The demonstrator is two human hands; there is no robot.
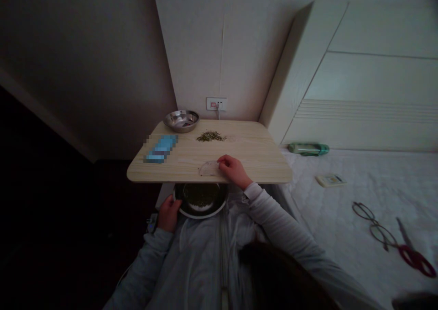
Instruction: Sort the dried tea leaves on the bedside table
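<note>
On the pale wood-grain surface, a shiny round metal bowl and a pixelated blue rectangular object sit left of a loose scatter of small green bits. The surface's near edge hides the far side of a pale-rimmed round bowl, its left rim gripped by the left hand, fingers partly unseen. The right hand, forearm slanting inward, pinches a clear half-round sheet near that edge.

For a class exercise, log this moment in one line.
left hand: holds lower bowl | right hand: holds clear piece on table | green bits: on table | steel bowl: on table
</note>
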